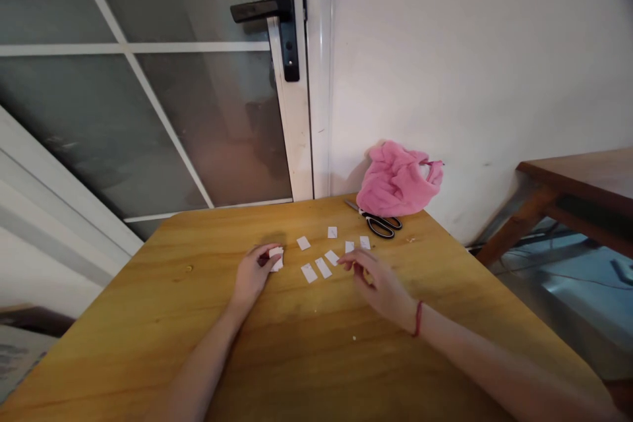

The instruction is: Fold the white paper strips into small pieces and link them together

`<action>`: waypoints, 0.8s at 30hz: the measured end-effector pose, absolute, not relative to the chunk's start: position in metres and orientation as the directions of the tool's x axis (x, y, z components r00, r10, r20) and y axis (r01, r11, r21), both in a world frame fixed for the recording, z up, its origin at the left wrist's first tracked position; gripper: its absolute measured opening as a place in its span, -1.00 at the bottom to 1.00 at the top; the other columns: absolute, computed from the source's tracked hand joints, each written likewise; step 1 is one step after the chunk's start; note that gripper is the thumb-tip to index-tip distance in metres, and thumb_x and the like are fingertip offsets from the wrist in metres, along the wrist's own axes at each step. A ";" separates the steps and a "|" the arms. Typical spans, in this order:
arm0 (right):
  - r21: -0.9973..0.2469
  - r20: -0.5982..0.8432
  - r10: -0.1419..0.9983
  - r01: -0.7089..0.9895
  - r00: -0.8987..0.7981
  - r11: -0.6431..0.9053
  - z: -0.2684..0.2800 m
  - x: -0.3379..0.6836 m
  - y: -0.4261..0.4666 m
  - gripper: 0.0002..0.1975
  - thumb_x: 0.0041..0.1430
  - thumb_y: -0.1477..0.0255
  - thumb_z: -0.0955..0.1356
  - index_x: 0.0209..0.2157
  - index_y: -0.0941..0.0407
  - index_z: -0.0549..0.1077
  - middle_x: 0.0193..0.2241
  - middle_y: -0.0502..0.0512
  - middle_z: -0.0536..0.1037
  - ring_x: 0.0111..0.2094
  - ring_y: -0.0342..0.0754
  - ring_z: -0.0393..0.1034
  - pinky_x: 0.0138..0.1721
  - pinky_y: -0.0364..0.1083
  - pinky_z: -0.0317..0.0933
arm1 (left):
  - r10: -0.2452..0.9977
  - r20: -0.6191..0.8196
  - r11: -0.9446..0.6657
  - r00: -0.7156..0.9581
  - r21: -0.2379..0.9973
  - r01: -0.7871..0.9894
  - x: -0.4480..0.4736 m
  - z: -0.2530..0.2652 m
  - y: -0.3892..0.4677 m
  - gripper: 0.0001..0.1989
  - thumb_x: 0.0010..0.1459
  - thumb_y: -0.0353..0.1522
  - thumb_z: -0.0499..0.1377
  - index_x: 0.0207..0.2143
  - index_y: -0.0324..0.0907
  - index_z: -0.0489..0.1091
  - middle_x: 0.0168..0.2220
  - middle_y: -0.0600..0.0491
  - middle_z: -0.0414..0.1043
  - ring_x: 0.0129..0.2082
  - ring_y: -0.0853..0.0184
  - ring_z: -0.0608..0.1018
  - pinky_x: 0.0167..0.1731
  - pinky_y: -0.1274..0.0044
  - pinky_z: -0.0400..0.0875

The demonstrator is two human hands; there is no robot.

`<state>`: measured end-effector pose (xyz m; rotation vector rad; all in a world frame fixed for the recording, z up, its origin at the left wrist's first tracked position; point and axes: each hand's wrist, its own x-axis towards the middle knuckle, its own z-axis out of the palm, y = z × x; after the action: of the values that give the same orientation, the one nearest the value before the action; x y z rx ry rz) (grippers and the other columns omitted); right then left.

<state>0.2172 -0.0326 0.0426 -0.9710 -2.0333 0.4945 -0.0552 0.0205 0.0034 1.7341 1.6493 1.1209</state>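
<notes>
Across the near tabletop: bare wood (277, 356) under your forearms, with a small white speck (354, 338) between them.
Progress: partway, by my judgement; seven slips are laid apart, while the pile at your left hand is not spread out. How many slips the pile holds cannot be told.
Right hand (378, 280): partly open, fingers loosely bent, a gap showing between thumb and forefinger; you have nothing visible in it. Fingertips are close to the slanted slips; whether they touch one cannot be told.
Wrist: you wear a red band (419, 318) on the right.
Left hand (251, 273): closed lightly, your thumb and fingers pinching the left side of the pile of white slips (277, 259), which sits left of the spread ones.
Front slips: three, slanted side by side, left of your right fingertips; the leftmost slip (309, 273) lies nearest you.
Back slips: four, spaced apart; the farthest slip (332, 232) stands out alone, faint marks on it.
Scissors (382, 227): lying beyond the slips, to the right, black-handled.
Pink cloth (398, 181): bunched just behind the scissors, by the wall.
Door handle (289, 10): black, farther off, on the glazed door.
</notes>
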 end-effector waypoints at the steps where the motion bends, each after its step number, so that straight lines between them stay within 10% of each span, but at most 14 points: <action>1: -0.603 0.508 0.749 0.445 -0.426 0.662 0.041 0.207 -0.037 -0.60 -0.01 0.73 0.15 -0.18 0.10 0.36 -0.35 0.06 0.40 -0.30 -0.11 0.29 -0.25 -0.13 0.18 | 0.972 0.217 -0.128 -0.087 0.804 0.580 -0.056 0.005 0.020 -0.70 0.00 -0.22 0.13 -0.22 -0.13 0.43 -0.34 0.04 0.48 -0.37 0.30 0.50 -0.32 0.50 0.35; 7: -0.281 0.420 0.460 0.370 -0.782 0.885 0.016 0.179 -0.055 -0.74 0.03 0.61 0.19 -0.30 0.09 0.43 -0.42 0.05 0.45 -0.43 -0.12 0.28 -0.24 -0.07 0.12 | 0.968 0.202 -0.080 -0.149 0.809 0.583 -0.061 0.009 0.017 -0.73 0.00 -0.18 0.14 -0.27 -0.11 0.42 -0.43 0.06 0.53 -0.37 0.24 0.53 -0.32 0.47 0.35; 14: -0.540 0.436 0.651 0.399 -0.621 0.741 0.013 0.183 -0.048 -0.70 -0.02 0.70 0.17 -0.42 0.10 0.44 -0.45 0.03 0.46 -0.39 -0.13 0.32 -0.30 -0.15 0.18 | 0.921 0.336 -0.156 -0.198 0.783 0.602 -0.071 0.011 0.022 -0.71 0.06 -0.19 0.09 -0.28 -0.13 0.49 -0.13 -0.04 0.46 -0.11 0.20 0.46 -0.08 0.40 0.27; 24: -0.656 0.452 0.845 0.536 -0.285 0.531 0.035 0.231 -0.024 -0.77 0.09 0.62 0.18 -0.35 0.11 0.41 -0.38 0.06 0.43 -0.34 -0.10 0.33 -0.28 -0.13 0.21 | 0.999 0.044 -0.047 0.018 0.889 0.455 -0.018 0.020 -0.044 -0.82 -0.06 -0.22 0.18 -0.48 -0.16 0.39 -0.55 0.11 0.36 -0.52 0.36 0.39 -0.49 0.55 0.28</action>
<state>0.2311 -0.0241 0.0348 -1.1231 -1.9676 0.4883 -0.0182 -0.0443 0.0195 1.5905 1.5204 0.9768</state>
